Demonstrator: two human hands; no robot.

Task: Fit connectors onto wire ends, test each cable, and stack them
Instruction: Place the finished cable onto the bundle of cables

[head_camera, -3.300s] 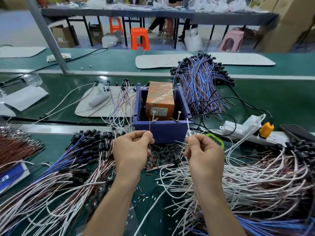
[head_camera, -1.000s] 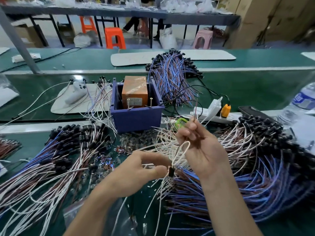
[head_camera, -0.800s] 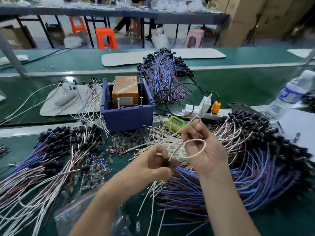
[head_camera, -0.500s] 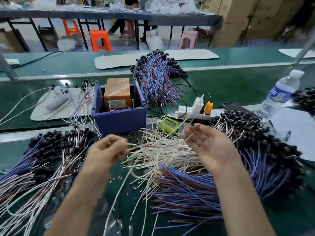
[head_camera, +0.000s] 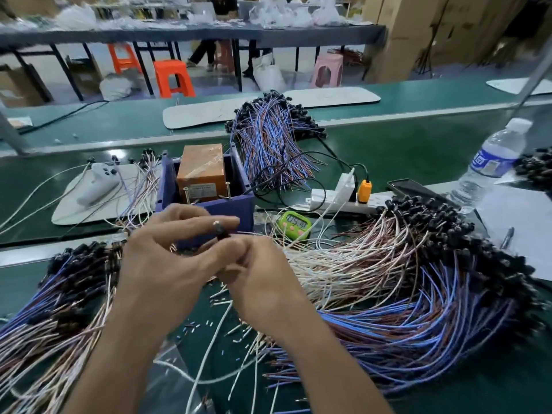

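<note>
Pinching a small black connector (head_camera: 219,230) between thumb and forefinger, the left hand (head_camera: 161,264) was held just above the green bench (head_camera: 403,150), its other fingers loosely curled. The right hand (head_camera: 263,282) met it from the other side: its fingers were curled too, with thumb and forefinger closed on the connector's lower end, so the two hands touched at the fingertips. The connector showed a metal tip pointing up. A thin wire ran off to the right from it. A white wire (head_camera: 210,336) trailed down over the bench below the hands; which hand held it could not be told.

Short cut bits of insulation (head_camera: 209,321) lay scattered under the wrists. Right of the hands spread a heap of white and brown wires (head_camera: 343,264), and beyond it a fan of blue cables (head_camera: 418,318) ending in black connectors. A similar stack of cables (head_camera: 59,300) lay to the left. Just behind the hands stood a blue box (head_camera: 245,207) holding an orange block (head_camera: 200,168), with a green timer (head_camera: 294,224) beside it and a white power strip (head_camera: 331,198) carrying an orange plug (head_camera: 365,190). Farther back lay another bundle (head_camera: 268,138) of blue and brown cables. A water bottle (head_camera: 490,165) stood at the right, near a dark phone (head_camera: 412,188).
</note>
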